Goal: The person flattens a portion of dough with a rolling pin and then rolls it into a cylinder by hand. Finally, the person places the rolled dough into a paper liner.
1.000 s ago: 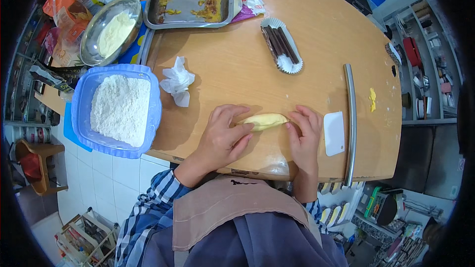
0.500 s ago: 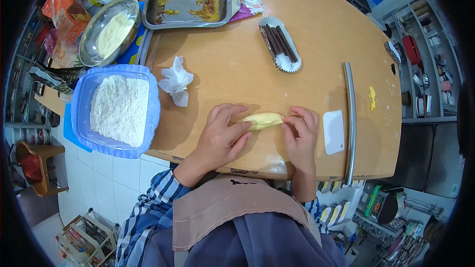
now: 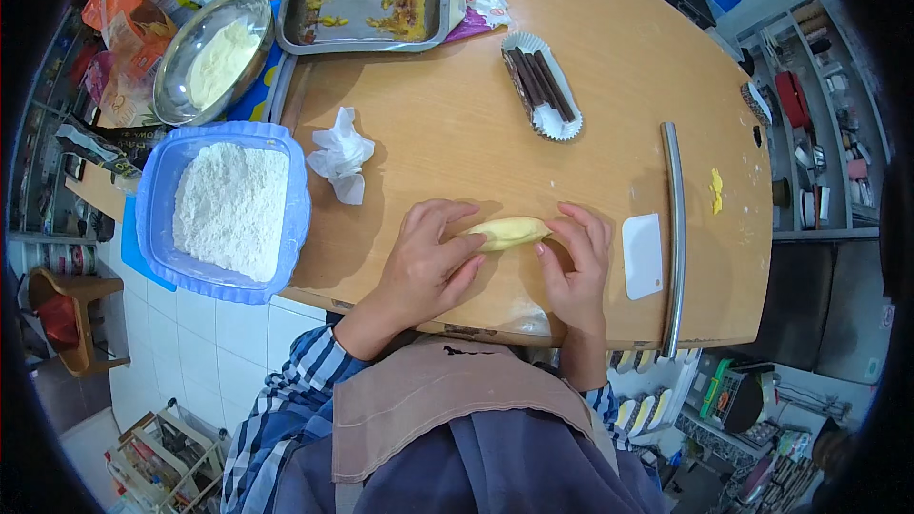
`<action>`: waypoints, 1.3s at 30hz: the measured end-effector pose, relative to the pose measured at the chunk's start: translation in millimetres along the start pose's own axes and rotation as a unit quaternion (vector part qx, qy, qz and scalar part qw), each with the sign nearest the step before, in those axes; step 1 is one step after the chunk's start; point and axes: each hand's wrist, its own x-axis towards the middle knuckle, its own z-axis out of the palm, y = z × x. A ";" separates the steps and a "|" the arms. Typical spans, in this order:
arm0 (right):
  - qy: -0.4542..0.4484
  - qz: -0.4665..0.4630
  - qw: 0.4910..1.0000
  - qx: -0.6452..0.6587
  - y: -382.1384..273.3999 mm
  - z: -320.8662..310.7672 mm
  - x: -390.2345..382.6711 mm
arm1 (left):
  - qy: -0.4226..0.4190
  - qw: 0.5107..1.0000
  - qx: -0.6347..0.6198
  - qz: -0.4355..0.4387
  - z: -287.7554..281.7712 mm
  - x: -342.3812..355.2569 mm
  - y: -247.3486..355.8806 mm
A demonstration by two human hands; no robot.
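A pale yellow piece of dough [image 3: 509, 231], long and tapered like a small banana, lies on the wooden table between my hands. My left hand [image 3: 428, 252] is closed about its left end, with the thumb on the near side and the fingers beyond. At the right tip, my right hand [image 3: 576, 262] has its fingertips against the dough, and its thumb rests just below the near edge. Right of that hand lies a white plastic scraper [image 3: 643, 255]. Beyond the dough, a fluted white paper case [image 3: 554, 124] holds several dark brown sticks.
A metal rod [image 3: 673, 238] lies along the right side. On the left stand a blue tub [image 3: 297, 214] of white powder and a metal bowl [image 3: 169, 76] of pale powder. Crumpled tissue [image 3: 340, 154] sits beside the tub. A smeared baking tray [image 3: 364, 46] is at the back.
My right thumb has moved slightly left and away from the fingertips, which stay at the dough's tip. My left hand and the dough look almost unmoved.
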 end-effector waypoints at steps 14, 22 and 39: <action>-0.054 -0.094 0.992 -0.069 2.8 6.2 0.1 | 0.004 1.000 0.003 -0.010 -0.5 1.0 2.7; -0.059 -0.120 0.988 -0.079 -1.7 7.7 1.5 | 0.004 1.000 -0.001 -0.006 -0.3 0.9 2.0; -0.074 -0.131 0.986 -0.070 -0.1 7.7 -3.7 | -0.013 1.000 0.004 -0.003 -0.7 1.7 1.8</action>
